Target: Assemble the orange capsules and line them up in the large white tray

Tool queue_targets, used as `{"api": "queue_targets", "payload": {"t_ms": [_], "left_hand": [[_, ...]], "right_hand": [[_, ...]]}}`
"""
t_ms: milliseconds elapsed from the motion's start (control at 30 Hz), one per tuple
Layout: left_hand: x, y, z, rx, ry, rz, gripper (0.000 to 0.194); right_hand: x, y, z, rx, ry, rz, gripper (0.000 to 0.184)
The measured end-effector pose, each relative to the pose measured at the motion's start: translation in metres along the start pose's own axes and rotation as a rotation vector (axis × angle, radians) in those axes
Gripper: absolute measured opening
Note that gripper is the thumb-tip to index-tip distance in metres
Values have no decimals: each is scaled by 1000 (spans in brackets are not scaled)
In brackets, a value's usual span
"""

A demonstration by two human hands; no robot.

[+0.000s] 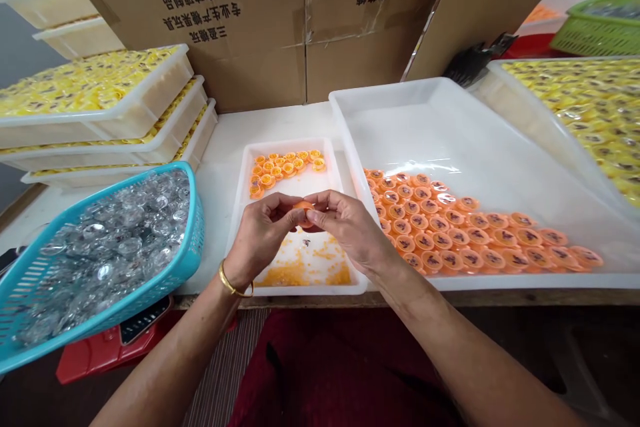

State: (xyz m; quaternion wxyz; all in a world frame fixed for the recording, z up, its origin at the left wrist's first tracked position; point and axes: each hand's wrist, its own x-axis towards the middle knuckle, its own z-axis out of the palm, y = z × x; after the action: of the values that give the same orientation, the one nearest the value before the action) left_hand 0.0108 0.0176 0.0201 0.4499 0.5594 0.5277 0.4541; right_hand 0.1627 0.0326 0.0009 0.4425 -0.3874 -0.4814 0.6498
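Observation:
Between my two hands is a small orange plastic cup [303,207], pinched by the thumbs and fingers of both. My left hand [265,230], with a gold bangle at its wrist, grips it from the left. From the other side my right hand [347,223] closes on it, thumb in front. Part of the cup is hidden by fingers. Below lies a small white tray [242,213]. Several orange cups with yellow bits [275,172] stand in its far half, and loose yellow-orange bits [290,275] are scattered along its near side.
On the right a large white tray [435,100] holds rows of lidded orange cups [457,237]. To the left a blue basket [197,227] is full of clear plastic lids [130,227]. Stacked trays of yellow pieces [90,80] stand behind it. A cardboard box [250,67] blocks the back.

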Motion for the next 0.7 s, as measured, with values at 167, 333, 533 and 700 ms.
{"api": "queue_targets", "payload": {"t_ms": [167,333,533,700], "left_hand": [[-14,-12,4,-123,-51,-154,26],[-23,-22,11,-218,-10,-144,43],[-27,-17,13,224,39,35,23],[-26,-18,14,283,-14,-85,33]], "right_hand": [[-14,14,-1,48,12,73,26],[-21,22,0,19,94,-43,22],[-23,26,-1,-15,113,-76,20],[-31,26,0,-77,130,-37,19]]}}
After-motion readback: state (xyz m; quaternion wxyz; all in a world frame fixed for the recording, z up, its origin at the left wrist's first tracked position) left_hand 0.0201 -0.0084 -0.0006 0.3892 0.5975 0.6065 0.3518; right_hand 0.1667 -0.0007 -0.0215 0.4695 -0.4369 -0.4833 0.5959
